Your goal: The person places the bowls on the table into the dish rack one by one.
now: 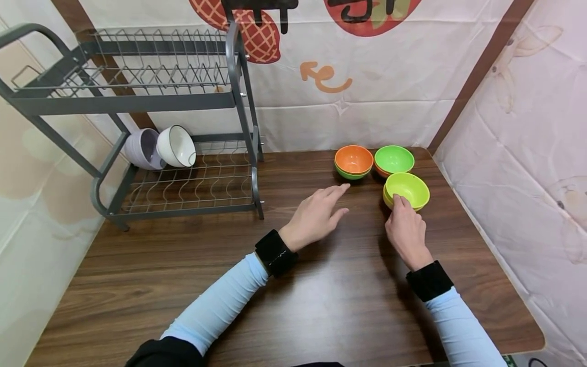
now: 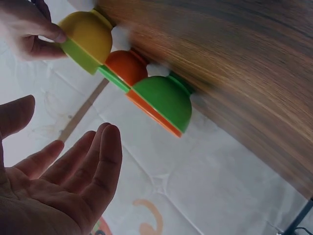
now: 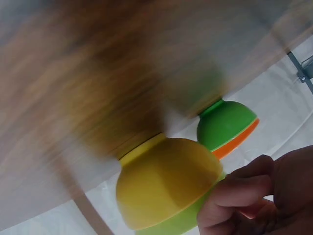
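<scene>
Three nested pairs of bowls stand together at the back right of the table. Nearest me, a lime bowl [image 1: 409, 189] sits in a yellow bowl [image 3: 166, 181]. My right hand [image 1: 407, 229] pinches the lime bowl's near-left rim between thumb and fingers. Behind it, a bright green bowl [image 1: 394, 158] rests in an orange one [image 2: 128, 67]. To the left, an orange bowl [image 1: 353, 159] nests in a green bowl [image 2: 165, 102]. My left hand [image 1: 316, 216] hovers over the table just short of that pair, fingers extended and holding nothing.
A grey two-tier dish rack [image 1: 128, 104] stands at the back left. On its lower tier lean a lavender bowl [image 1: 145, 149] and a white bowl [image 1: 176, 146]. The wooden table [image 1: 183, 275] ends at printed cloth walls [image 1: 390, 102] behind and to both sides.
</scene>
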Demonstrator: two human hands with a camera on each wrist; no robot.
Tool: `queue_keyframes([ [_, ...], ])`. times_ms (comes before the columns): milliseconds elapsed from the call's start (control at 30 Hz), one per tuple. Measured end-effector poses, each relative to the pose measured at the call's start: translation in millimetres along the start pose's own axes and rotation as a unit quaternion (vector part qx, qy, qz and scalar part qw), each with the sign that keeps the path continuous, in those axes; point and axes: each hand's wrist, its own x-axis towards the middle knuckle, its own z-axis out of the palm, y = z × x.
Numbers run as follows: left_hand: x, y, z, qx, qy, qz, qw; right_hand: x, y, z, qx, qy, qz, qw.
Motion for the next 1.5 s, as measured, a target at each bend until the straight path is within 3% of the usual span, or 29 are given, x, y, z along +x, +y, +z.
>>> queue_keyframes([
  [533, 12.4, 4.2, 11.7, 0.009, -0.004, 0.001, 1.0000, 2, 15, 1, 0.001, -0.026, -0.005, 1.000],
  [800, 16.1, -0.2, 11.1, 0.022, 0.026, 0.009, 0.9994, 3, 16, 1, 0.004, 0.010, -0.017, 1.000],
  [1067, 18.7, -5.2, 9.4, 0.020, 0.032, 0.006, 0.9993, 2, 14, -7, 0.004, 0.017, -0.018, 1.000],
  [1500, 19.3, -15.0, -1.8, 0.008, 0.028, -0.025, 0.9993, -3, 2, -16, 0.022, 0.053, -0.035, 0.998],
])
